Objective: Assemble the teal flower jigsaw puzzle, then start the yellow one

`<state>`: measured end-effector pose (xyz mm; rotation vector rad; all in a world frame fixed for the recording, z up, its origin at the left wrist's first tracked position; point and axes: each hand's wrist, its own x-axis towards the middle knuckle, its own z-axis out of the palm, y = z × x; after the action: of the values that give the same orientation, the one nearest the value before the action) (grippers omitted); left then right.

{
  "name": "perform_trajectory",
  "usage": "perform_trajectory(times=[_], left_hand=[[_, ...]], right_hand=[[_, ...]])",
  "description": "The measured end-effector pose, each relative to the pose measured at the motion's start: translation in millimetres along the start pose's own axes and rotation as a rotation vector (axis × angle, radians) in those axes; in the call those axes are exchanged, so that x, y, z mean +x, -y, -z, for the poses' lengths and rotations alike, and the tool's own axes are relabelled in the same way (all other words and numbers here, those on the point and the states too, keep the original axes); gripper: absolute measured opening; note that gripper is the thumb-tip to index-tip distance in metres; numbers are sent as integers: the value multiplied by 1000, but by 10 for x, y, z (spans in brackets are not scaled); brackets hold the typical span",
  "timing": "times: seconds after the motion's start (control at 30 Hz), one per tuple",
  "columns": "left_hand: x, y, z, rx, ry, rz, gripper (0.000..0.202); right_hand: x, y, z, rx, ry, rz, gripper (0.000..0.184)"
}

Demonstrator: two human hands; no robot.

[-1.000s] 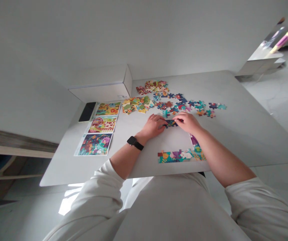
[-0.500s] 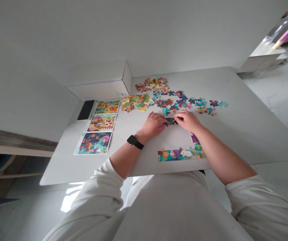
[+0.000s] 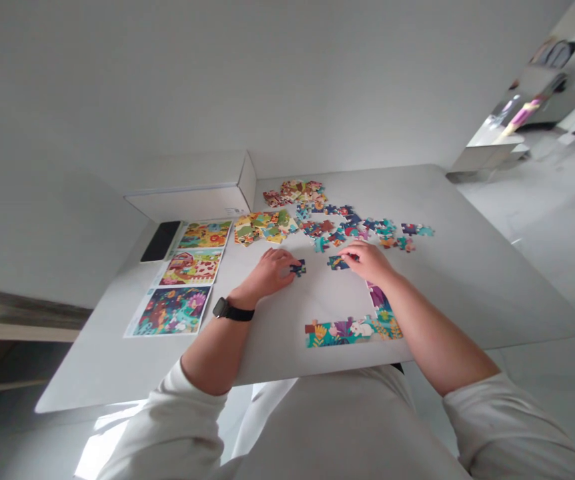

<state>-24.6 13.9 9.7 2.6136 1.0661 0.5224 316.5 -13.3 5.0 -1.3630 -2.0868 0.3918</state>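
My left hand [image 3: 270, 269], with a black watch on its wrist, rests on the white table [image 3: 467, 267] and pinches a small dark puzzle piece [image 3: 298, 269]. A short way to the right, my right hand [image 3: 367, 260] grips another dark puzzle piece [image 3: 338, 263] at its fingertips. The two pieces lie apart on the tabletop. Close to the table's near edge lies a joined strip of puzzle border [image 3: 350, 329] with a white rabbit, and a short purple column [image 3: 378, 297] rises from its right end beside my right forearm.
Loose puzzle pieces [image 3: 352, 227] lie scattered beyond my hands, with a yellow-green heap [image 3: 260, 228] and a reddish heap [image 3: 295, 192]. Three picture cards [image 3: 187, 267] lie at the left beside a black phone [image 3: 160, 241]. A white box [image 3: 192, 193] stands against the wall.
The two hands were together on one dark cluster; now they have drawn apart, the left hand moving left with one piece. The camera view has shifted a little.
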Motion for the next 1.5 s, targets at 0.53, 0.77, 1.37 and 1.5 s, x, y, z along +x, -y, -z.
perform_trajectory(times=[0.53,0.77,1.37,1.5], left_hand=[[-35,16,86,-64,-65,25,29],[31,-90,52,-178,-264,68,26],[28,-91,-119,-192,-193,65,22],[48,-98,-137,-183,-183,67,22]], right_hand=[[-18,-96,142,-59,0,-53,22],[-21,-97,163,-55,11,-60,22],[-92,-553,483,-117,-223,-235,26],[-69,-496,299,-205,-154,-159,25]])
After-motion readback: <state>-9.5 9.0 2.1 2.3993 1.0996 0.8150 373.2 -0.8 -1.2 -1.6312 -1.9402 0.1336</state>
